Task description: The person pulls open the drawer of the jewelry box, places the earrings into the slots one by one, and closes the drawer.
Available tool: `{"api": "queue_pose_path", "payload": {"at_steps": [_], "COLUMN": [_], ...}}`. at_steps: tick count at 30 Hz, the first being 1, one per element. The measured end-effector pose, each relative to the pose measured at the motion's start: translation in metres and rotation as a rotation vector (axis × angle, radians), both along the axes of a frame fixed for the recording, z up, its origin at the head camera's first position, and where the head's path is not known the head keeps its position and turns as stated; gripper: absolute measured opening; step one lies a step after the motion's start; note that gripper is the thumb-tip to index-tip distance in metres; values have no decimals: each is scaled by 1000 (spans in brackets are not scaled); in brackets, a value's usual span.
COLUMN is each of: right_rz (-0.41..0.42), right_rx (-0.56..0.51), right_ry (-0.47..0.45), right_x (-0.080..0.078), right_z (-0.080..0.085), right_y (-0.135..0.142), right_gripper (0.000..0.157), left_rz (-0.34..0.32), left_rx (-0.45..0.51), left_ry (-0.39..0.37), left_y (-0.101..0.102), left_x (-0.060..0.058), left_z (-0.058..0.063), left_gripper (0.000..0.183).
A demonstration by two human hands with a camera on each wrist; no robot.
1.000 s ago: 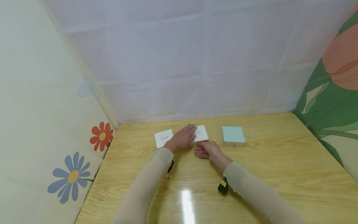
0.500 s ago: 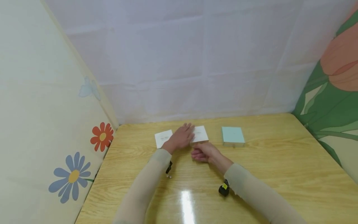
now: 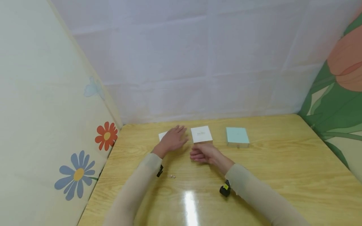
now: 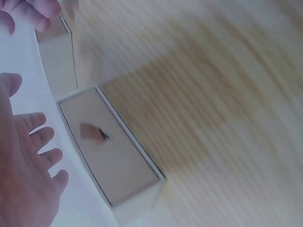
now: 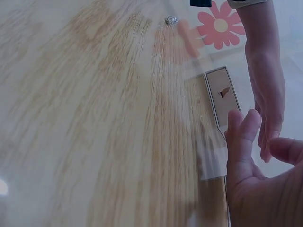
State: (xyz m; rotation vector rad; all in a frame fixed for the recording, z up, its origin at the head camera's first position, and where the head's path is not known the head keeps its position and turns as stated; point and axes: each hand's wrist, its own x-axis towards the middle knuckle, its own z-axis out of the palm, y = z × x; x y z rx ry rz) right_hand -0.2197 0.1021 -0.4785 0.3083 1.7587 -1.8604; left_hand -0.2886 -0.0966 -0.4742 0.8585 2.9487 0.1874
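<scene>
My left hand [image 3: 173, 140] is spread with straight fingers over the left white box [image 3: 162, 135], covering most of it in the head view. Whether it touches the lid I cannot tell. In the left wrist view that box shows a beige front [image 4: 111, 146] with a small dark pull tab. The middle white box [image 3: 201, 134], with faint print on its lid, appears closed. Just in front of it is my right hand [image 3: 207, 153]. The right wrist view shows that hand's thumb and fingers [image 5: 244, 137] apart, with nothing visible between them.
A pale turquoise box [image 3: 237, 135] stands to the right on the wooden table [image 3: 271, 175]. Two tiny silvery pieces [image 3: 172, 176] lie nearer me, left of centre; they look like studs. A white cloth [image 3: 169, 62] hangs behind the table.
My left hand has come off the middle white box and moved left over the left one. The right hand has shifted slightly left along the middle box's front.
</scene>
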Motion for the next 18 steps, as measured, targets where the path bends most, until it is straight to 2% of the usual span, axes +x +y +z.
{"api": "queue_pose_path", "payload": {"at_steps": [10, 18], "right_rz": [44, 79], "right_rx": [-25, -41], "right_ry": [5, -5], "right_x": [1, 4], "right_z": [0, 3], "right_y": [-18, -35], "right_gripper": [41, 41], "left_rz": [67, 74], "left_rx": [21, -3], "left_ry": [-8, -1], "left_y": [-34, -59], "left_x": [12, 16], "left_z": [0, -1], "left_gripper": [65, 64]}}
